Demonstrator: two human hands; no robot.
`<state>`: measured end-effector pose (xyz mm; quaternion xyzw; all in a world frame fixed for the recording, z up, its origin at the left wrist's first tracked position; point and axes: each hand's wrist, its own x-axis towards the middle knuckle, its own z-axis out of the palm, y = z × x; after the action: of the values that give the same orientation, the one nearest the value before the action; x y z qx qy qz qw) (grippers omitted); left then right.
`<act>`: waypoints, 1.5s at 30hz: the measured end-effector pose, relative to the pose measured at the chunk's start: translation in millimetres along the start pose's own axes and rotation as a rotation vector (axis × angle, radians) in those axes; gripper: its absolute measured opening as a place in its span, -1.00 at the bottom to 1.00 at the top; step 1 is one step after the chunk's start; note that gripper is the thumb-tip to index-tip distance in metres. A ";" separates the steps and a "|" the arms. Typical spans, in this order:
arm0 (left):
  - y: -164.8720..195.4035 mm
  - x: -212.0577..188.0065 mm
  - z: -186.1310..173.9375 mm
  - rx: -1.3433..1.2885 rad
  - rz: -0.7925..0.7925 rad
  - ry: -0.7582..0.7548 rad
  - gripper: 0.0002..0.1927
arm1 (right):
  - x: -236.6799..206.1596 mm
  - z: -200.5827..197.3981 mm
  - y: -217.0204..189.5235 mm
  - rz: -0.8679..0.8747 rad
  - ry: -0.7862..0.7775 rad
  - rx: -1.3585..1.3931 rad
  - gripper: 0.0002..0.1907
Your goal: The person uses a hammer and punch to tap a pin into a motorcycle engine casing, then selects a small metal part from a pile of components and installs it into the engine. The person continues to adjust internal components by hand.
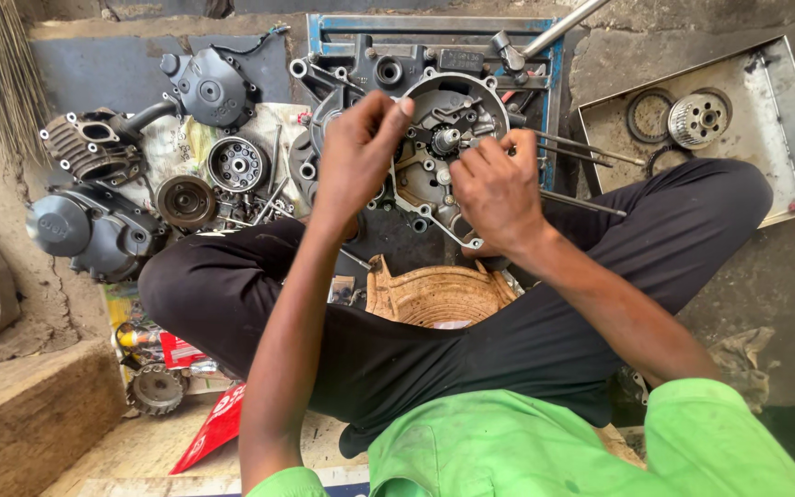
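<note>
While your left hand [358, 147] pinches the grey round metal engine crankcase [443, 152] rim, your right hand [499, 189] rests curled just beside its centre; contents can't tell.

Counted two hands, left [356, 152] and right [499, 189], on one engine case [443, 124]. Off to the side sat one metal tray [784, 120] with one clutch hub [697, 120], plus one cylinder [94, 147] and two dark covers [209, 87] [85, 230].
</note>
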<state>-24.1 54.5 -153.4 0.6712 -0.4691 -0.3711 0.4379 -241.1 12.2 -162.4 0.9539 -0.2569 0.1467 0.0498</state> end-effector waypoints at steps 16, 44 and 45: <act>21.0 -4.0 25.0 -0.692 -0.492 -0.246 -0.50 | 15.0 -38.2 30.5 -0.054 0.300 0.540 -0.83; -168.4 76.7 -35.1 -0.435 -0.287 0.095 -0.04 | -57.1 56.2 108.5 0.315 -0.274 0.226 -0.11; -164.9 76.1 -35.0 -0.476 -0.305 0.093 -0.07 | -58.0 59.2 111.2 0.292 -0.256 0.193 -0.18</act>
<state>79.6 19.3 -302.4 0.6287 -0.2415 -0.5012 0.5434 -330.0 -66.3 -234.3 0.9178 -0.3812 0.0541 -0.0964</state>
